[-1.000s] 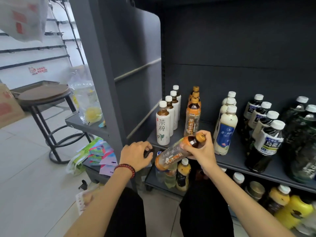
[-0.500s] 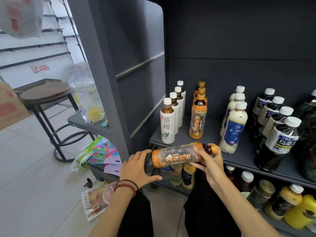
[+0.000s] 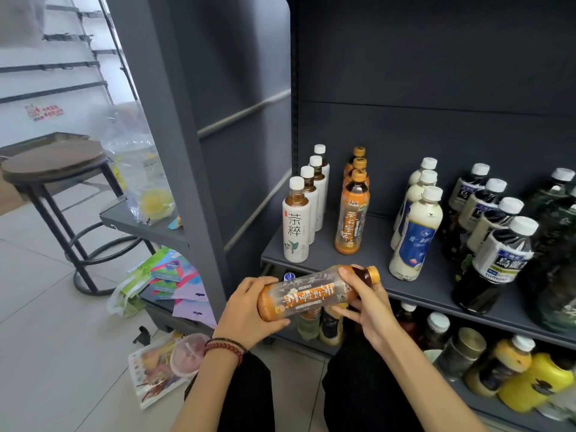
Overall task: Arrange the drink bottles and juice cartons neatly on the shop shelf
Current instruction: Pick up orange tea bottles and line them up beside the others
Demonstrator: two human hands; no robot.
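An orange-capped tea bottle lies sideways in front of the dark shelf, cap to the right. My left hand grips its base end and my right hand grips its neck end. On the shelf stand rows: white-label tea bottles, orange tea bottles, milky bottles with blue labels and dark oolong bottles.
A lower shelf holds more bottles, jars and yellow containers. A grey upright panel stands left of the shelf. A round stool, coloured packets and a snack pack lie on the tiled floor at left.
My left hand left the shelf edge and took hold of the bottle's base. The bottle turned from tilted to lying level between both hands, a little higher.
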